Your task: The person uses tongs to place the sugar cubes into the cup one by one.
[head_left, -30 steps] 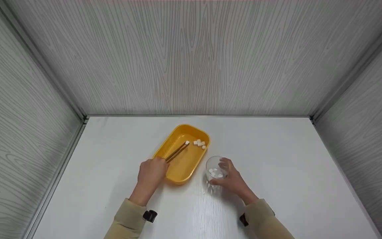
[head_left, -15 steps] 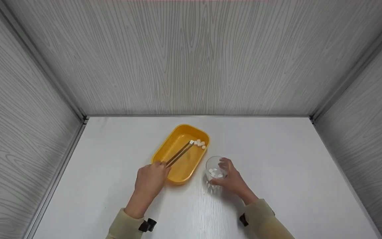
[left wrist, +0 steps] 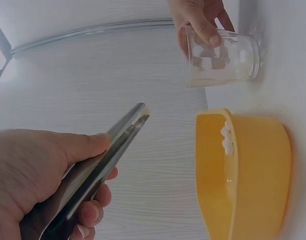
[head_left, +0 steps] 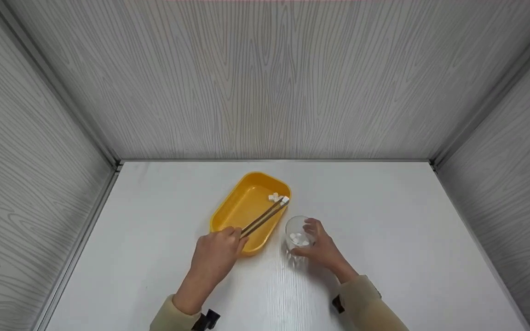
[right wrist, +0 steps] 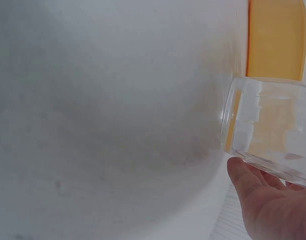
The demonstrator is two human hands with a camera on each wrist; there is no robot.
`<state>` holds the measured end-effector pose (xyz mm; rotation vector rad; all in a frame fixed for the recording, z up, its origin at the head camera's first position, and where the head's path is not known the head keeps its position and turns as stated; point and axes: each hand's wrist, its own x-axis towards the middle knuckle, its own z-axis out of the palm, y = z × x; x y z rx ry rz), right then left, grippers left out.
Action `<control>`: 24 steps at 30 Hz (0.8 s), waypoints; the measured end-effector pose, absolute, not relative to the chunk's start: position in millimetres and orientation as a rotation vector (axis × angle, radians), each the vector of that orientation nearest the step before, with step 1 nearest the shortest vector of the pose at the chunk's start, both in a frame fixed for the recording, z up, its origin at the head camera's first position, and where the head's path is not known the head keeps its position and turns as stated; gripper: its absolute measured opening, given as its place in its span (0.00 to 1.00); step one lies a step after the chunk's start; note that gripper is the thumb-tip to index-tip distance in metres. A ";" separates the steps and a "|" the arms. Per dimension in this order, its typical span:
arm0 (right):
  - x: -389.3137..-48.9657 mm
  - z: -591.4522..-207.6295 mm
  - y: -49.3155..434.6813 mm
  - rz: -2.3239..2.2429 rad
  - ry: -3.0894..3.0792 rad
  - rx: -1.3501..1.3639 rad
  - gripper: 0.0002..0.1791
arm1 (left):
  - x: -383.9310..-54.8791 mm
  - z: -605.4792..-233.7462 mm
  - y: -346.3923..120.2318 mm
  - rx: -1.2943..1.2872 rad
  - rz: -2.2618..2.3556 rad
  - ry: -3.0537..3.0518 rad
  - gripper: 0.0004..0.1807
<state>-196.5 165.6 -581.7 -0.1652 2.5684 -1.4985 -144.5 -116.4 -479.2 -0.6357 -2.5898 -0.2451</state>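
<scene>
My left hand [head_left: 216, 255] grips a pair of metal tongs [left wrist: 124, 130], their arms nearly together. At their tips is a small white cube [head_left: 285, 199], above the right rim of the yellow tray [head_left: 242, 212]. More white cubes [left wrist: 226, 139] lie inside the tray at its far right end. My right hand [head_left: 322, 250] holds a clear drinking glass [head_left: 295, 225] around its side, thumb on the near side. The glass stands upright on the table, right of the tray, with several white cubes [head_left: 299, 239] at its bottom.
The white tabletop [head_left: 384, 230] stretches out on both sides of the tray and glass. Grey wood-grain panels [head_left: 265, 92] enclose it at the back, left and right.
My left hand has moved the tongs and the cube rightward, from over the tray's middle to its right rim. My right hand and the glass have stayed still.
</scene>
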 end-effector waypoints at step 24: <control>-196.0 -583.5 168.0 -1.522 2.532 -0.186 0.51 | -139.2 -494.3 -115.2 -0.811 -0.293 -2.585 0.17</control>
